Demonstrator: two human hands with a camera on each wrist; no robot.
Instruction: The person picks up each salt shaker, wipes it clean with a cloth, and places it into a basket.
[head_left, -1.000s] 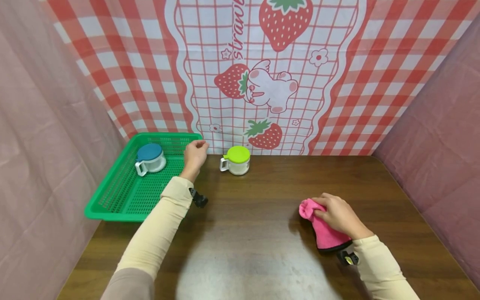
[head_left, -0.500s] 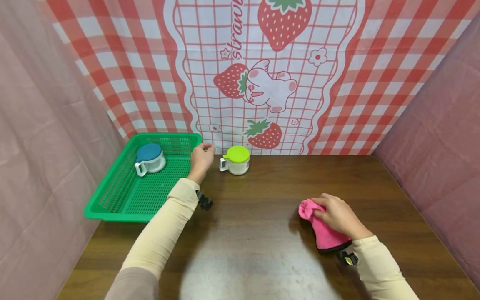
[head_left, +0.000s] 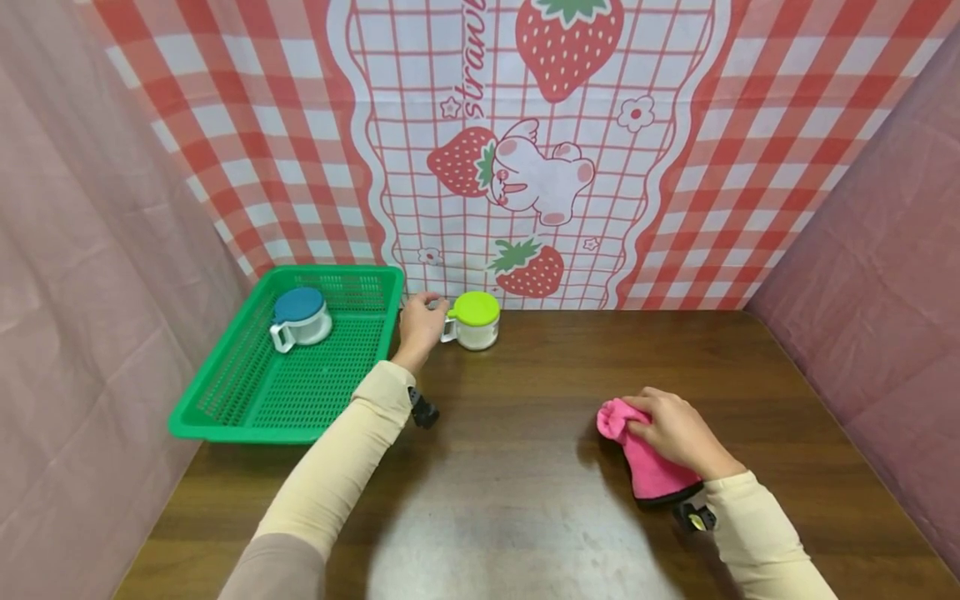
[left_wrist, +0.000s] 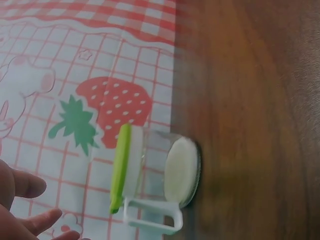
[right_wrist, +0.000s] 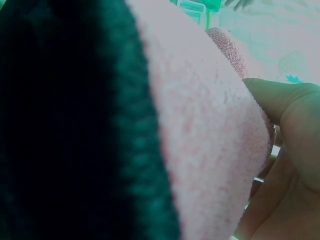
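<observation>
Head cam's bright and mostly sharp on my end. Broad pale glare on the near tabletop (head_left: 517,542); soft shadows fall inward from left sleeve (head_left: 330,467) and right sleeve (head_left: 757,525). Left wrist: I'm getting dim, hazy colour, tabletop smeared. Right wrist: cyan cast, top right blown out, pink cloth (right_wrist: 210,130) washed pale, dark near edge out of focus.

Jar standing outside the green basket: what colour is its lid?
The lid is bright lime green; it shows best in the head view.
</observation>
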